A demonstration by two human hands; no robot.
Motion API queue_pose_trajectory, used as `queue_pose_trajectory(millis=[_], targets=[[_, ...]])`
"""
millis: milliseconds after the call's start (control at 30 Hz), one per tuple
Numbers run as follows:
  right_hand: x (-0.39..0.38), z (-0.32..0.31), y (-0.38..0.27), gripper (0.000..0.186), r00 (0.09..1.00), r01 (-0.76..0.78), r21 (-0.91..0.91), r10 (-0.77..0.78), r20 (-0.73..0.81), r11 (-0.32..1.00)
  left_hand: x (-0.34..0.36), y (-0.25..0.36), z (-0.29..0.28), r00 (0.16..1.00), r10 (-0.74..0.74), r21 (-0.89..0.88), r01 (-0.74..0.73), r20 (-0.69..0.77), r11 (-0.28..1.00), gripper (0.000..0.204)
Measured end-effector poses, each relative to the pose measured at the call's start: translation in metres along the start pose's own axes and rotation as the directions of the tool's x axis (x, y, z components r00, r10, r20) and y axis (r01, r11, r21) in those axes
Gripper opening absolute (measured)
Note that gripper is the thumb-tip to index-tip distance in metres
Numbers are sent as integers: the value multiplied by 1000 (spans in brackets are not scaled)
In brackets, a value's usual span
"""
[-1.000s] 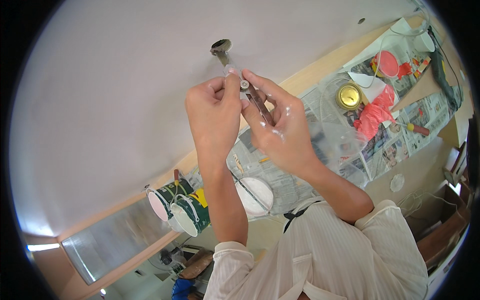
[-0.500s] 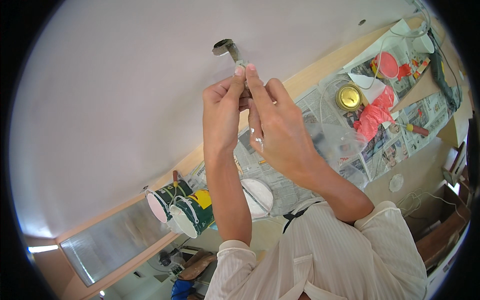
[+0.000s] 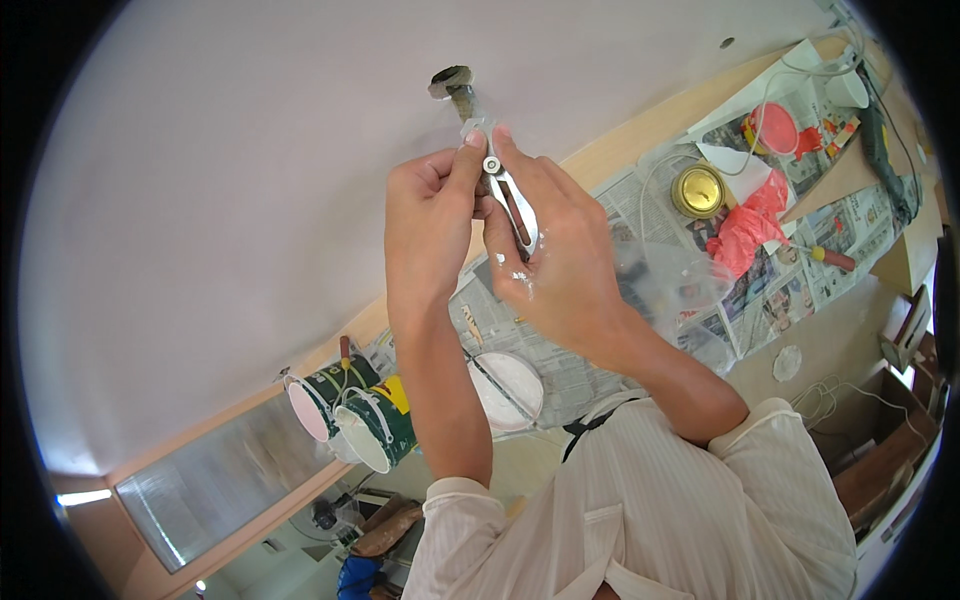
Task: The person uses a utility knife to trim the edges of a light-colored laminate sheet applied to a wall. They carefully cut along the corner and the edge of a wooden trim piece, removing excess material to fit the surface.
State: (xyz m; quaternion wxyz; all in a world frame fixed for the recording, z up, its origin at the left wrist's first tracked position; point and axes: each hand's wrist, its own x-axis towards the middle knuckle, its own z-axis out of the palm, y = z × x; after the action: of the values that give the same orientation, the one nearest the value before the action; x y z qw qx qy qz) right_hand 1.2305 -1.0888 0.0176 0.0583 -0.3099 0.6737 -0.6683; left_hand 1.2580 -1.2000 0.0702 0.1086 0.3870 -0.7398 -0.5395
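My left hand [image 3: 432, 220] is closed on a silver metal hand tool [image 3: 515, 208] with a round pivot and two narrow handles, its thumb near the pivot. My right hand [image 3: 558, 270] is wrapped around the same tool from the right and has white smears on it. The tool's upper end meets a dull metal piece [image 3: 462, 100] that runs up to a dark, rough hole [image 3: 450, 78] in the pale surface [image 3: 240, 200]; whether they are joined, I cannot tell.
Newspaper [image 3: 840, 250] covers a wooden ledge with paint buckets [image 3: 390, 430], a white round container [image 3: 505, 390], brass-coloured tin [image 3: 698, 192], pink tin [image 3: 775, 128], red plastic [image 3: 745, 235], screwdriver [image 3: 830, 256] and a corded black tool [image 3: 880, 150]. A glass panel [image 3: 220, 485] lies lower left.
Both hands shifted up and right by half a second ago, covering the pivot; since then they have eased slightly left and the silver handles show again, now lighter and angled differently.
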Motion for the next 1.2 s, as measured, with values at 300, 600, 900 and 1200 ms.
queue_pose_trajectory(millis=[300,600,900,1200], targets=[[-2,8,-4,50,962,-256,437,270,31,862,-9,22,-5,995,57,347,-24,-83,938,44],[-34,-41,11,51,878,-419,625,469,96,659,-14,-2,-3,784,619,791,-352,-41,499,26],[-71,-104,37,51,914,-385,445,402,61,808,-3,-6,23,835,541,987,-153,100,54,72],[-79,-138,43,50,929,-343,437,368,29,832,-15,5,40,894,438,966,-188,93,177,74]])
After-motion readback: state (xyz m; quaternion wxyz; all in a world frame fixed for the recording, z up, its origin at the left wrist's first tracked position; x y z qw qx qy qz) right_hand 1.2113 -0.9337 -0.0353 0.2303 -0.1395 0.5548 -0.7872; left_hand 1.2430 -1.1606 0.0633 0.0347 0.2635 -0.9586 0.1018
